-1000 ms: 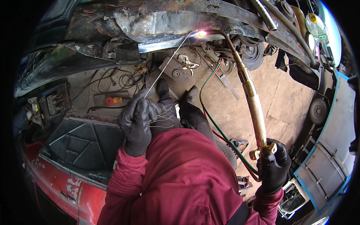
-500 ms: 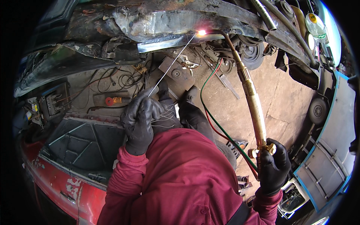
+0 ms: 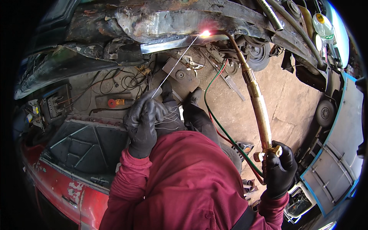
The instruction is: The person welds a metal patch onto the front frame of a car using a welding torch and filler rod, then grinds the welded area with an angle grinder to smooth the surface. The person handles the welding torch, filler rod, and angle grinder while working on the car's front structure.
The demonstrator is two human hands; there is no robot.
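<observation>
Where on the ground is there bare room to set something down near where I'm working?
The widest bare patch is the tan ground right of the brass torch, bordered by the small wheel and the grey panel. Left of the green hose it is crowded: loose wires, hand tools and a metal plate cover the floor.

Left gloved hand (image 3: 142,122) low at centre-left holding thin metal filler rod (image 3: 174,68) slanting up-right to glowing weld spot (image 3: 205,33) on rusted steel car panel (image 3: 165,23) above, right gloved hand (image 3: 279,172) lower right gripping long brass torch (image 3: 258,103) reaching up-left to same spot, red and green hoses (image 3: 218,122) on floor between hands.
</observation>
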